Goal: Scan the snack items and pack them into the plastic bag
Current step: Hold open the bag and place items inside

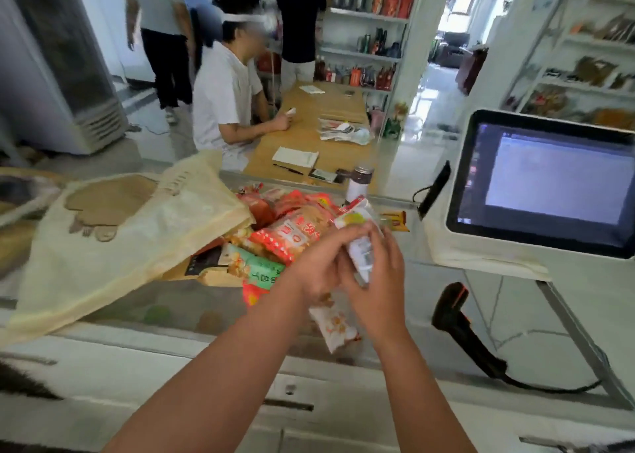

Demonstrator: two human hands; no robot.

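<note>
Both my hands hold one white snack packet (360, 249) with a green and yellow top, above the counter. My left hand (319, 263) grips its left side and my right hand (378, 280) wraps its lower right side. Behind them lies a heap of red, orange and green snack packets (285, 232). A small white packet (335, 327) lies on the counter under my hands. The pale yellow plastic bag (113, 239) lies open on the left, next to the heap. A black hand scanner (457, 318) stands on the right of the counter.
A white checkout terminal with a lit screen (556, 181) stands at the right. A bottle with a metal cap (359, 181) stands behind the snacks. A person in a white shirt (223, 95) sits at a wooden table (309, 136) beyond. Shelves line the back.
</note>
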